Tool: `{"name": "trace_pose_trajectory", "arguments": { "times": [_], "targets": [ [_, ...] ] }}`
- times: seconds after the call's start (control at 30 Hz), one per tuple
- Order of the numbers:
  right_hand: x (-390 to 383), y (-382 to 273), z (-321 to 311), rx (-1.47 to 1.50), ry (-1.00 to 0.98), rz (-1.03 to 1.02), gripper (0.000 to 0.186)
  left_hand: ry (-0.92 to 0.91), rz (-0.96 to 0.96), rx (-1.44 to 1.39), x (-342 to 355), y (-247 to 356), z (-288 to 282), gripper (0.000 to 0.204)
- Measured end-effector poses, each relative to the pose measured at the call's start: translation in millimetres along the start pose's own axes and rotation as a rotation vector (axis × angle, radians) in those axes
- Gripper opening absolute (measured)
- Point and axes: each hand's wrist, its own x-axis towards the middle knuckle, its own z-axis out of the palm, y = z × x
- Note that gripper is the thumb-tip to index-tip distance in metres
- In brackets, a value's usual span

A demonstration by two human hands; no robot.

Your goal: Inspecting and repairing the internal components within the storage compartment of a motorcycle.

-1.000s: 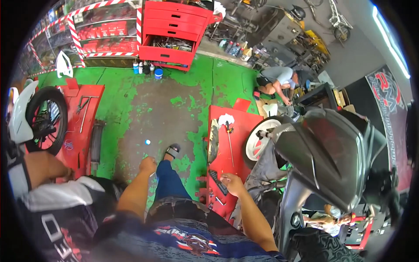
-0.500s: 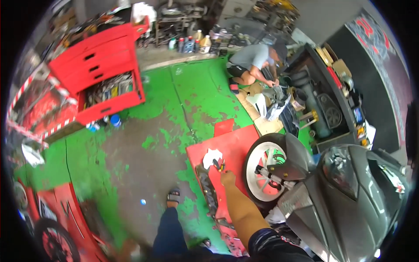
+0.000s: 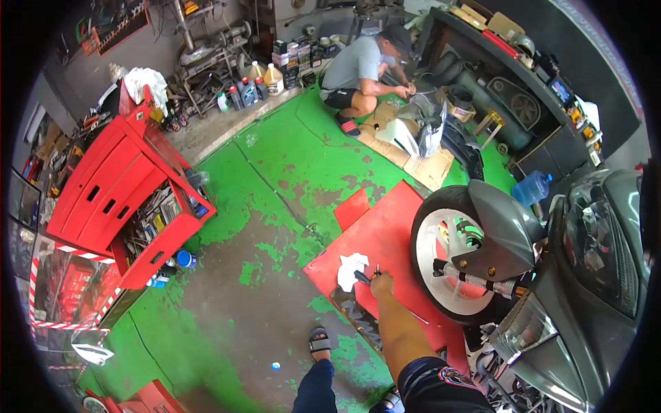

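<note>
My right hand (image 3: 381,283) reaches down over the red platform (image 3: 348,241), fingers closed around the dark handle of a screwdriver (image 3: 361,277). A thin metal shaft shows on the other side of my forearm, in line with that handle. Another small upright piece stands out by my fingers, too small to name. Beside the hand lies a crumpled white cloth or paper (image 3: 350,268). Just right of my hand is the motorcycle's front wheel (image 3: 430,265), white-rimmed, with a grey fender (image 3: 506,230) above it. My left hand is out of view.
A red tool cabinet (image 3: 103,189) with an open drawer (image 3: 172,237) stands at left. Beyond the platform, a person (image 3: 358,72) crouches by cardboard (image 3: 427,168) and loose panels. A blue water jug (image 3: 531,188) sits behind the wheel. Bottles (image 3: 274,79) line the back wall.
The view has swung, so the cabinet and the person sit further left and the motorcycle further right. My right hand stays over the platform near the white cloth or paper.
</note>
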Motion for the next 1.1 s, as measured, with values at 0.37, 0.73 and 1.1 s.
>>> {"name": "trace_pose_trajectory", "arguments": {
  "times": [0.37, 0.73, 1.1],
  "targets": [
    [-238.2, 57.4, -145.8, 0.186, -0.177, -0.281, 0.041, 0.282, -0.051, -0.652, 72.4, 108.2, -67.1, 0.038],
    [-480.5, 242.9, -359.6, 0.214, -0.151, -0.558, 0.034, 0.654, 0.468, -1.037, 17.1, 378.3, -237.1, 0.032],
    [-573.2, 375.7, -553.9, 0.554, 0.018, -0.379, 0.039, 0.372, 1.173, -0.787, -148.1, 580.7, -269.1, 0.02]
  ]
}}
